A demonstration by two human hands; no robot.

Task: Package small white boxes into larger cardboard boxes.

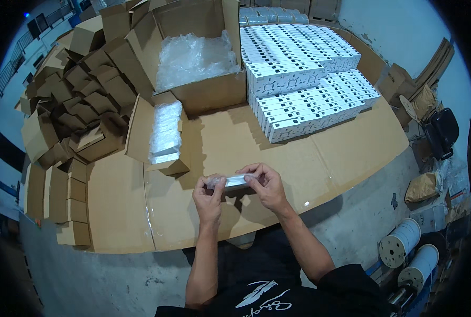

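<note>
Between both hands, above the near edge of the cardboard-covered table, I hold a small white box in clear plastic wrap. My left hand grips its left end, where the plastic bunches up, with the thumb on top. My right hand pinches the right end between thumb and fingers. Just beyond, to the left, stands an open cardboard carton with a row of similar plastic-wrapped boxes inside. A larger open carton behind it holds a heap of clear plastic bags.
Stacks of white printed boxes fill the far right of the table. Many open brown cartons pile up at the left, with several more along the left edge. Cable spools and a black chair are on the right.
</note>
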